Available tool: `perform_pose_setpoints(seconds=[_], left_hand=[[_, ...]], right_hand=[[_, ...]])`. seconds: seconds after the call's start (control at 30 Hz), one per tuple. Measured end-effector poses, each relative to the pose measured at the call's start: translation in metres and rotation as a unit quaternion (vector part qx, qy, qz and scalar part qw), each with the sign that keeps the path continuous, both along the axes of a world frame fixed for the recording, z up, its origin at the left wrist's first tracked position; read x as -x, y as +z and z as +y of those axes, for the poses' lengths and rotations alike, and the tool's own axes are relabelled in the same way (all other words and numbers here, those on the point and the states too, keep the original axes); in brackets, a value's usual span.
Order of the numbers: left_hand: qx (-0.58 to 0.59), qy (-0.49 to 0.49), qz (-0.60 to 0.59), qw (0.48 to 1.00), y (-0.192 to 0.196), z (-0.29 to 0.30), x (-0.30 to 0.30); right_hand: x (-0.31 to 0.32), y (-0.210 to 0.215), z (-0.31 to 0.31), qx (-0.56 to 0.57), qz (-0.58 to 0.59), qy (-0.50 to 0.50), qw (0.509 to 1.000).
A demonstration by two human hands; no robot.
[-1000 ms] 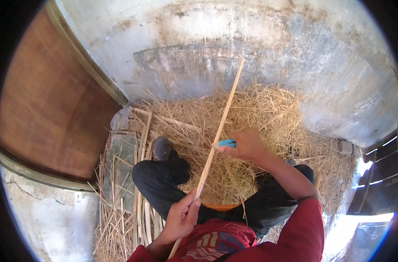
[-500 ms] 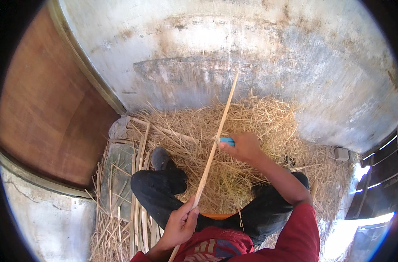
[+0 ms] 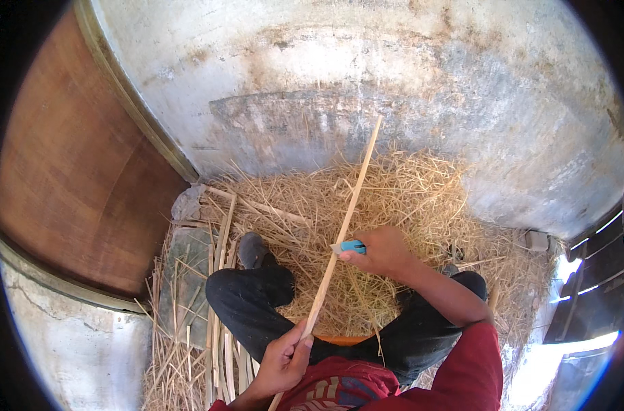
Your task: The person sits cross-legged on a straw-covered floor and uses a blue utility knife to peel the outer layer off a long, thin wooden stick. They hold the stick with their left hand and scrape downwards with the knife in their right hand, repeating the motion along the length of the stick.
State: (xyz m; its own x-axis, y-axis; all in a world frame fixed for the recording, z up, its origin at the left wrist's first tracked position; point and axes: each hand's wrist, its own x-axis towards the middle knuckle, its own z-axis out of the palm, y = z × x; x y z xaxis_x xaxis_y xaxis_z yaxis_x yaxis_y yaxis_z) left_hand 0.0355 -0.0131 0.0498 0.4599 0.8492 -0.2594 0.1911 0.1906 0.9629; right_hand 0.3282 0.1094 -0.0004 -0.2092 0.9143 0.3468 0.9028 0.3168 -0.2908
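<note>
A long pale wooden strip (image 3: 350, 198) runs from my lap up toward the grey wall. My left hand (image 3: 284, 359) grips its lower end near my chest. My right hand (image 3: 380, 252) holds a small knife with a blue handle (image 3: 350, 246), its blade resting against the strip about halfway along. I sit cross-legged in dark trousers (image 3: 250, 308) on a heap of straw and shavings (image 3: 394, 198).
A stained grey concrete wall (image 3: 367, 75) stands close ahead. A brown wooden door (image 3: 72, 185) is at the left. Several split strips (image 3: 219, 274) lie on the floor by my left knee. A dark slatted frame (image 3: 593, 288) is at the right.
My right hand with the knife has slid a little down the strip toward me. The strip's far end has shifted slightly, and my left hand keeps its grip.
</note>
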Motion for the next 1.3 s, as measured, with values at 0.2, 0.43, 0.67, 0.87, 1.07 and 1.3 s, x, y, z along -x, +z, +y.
perform_pose_setpoints(seconds=[0.2, 0.43, 0.67, 0.87, 1.07, 1.3], left_hand=[[0.024, -0.092, 0.024, 0.995, 0.008, -0.025, 0.008], [0.068, 0.029, 0.032, 0.997, -0.001, -0.020, 0.018], [0.007, 0.029, -0.018, 0.999, 0.004, 0.006, -0.003], [-0.007, 0.034, -0.011, 0.999, -0.003, 0.012, -0.007], [-0.026, 0.009, -0.002, 1.000, 0.008, 0.009, -0.013], [-0.086, 0.033, -0.001, 0.996, -0.006, 0.010, -0.008]], right_hand=[[-0.152, -0.003, 0.072, 0.090, 0.133, -0.361, 0.919], [-0.094, 0.003, 0.051, 0.223, 0.183, -0.313, 0.905], [0.035, 0.017, -0.023, 0.169, -0.001, -0.001, 0.986], [0.039, 0.011, -0.020, 0.073, 0.066, 0.043, 0.994], [0.003, 0.008, 0.017, 0.072, 0.068, -0.059, 0.993], [0.035, 0.006, -0.015, 0.027, -0.009, 0.025, 0.999]])
